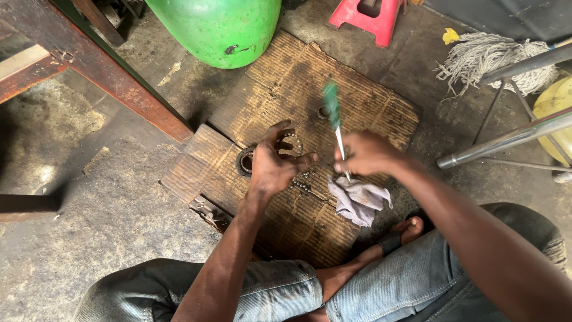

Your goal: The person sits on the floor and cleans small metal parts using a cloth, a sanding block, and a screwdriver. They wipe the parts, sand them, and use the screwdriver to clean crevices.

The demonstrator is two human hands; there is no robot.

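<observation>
We are sitting cross-legged on the floor over a sheet of cardboard [357,89]. Our left hand [275,162] is holding a ring-shaped bearing part [290,145] just above the cardboard, the fingers curling around its rim with the thumb pointing right. Our right hand [364,153] is gripping a green-handled screwdriver [333,116], fingers pressed together around the shaft, the handle pointing up and blurred, the tip pointing down over a grey rag [359,200]. Loose steel balls [302,185] are lying on the cardboard between the hands, and a dark ring [243,162] is lying just left of the left hand. A green drum [217,27] is standing beyond the cardboard.
</observation>
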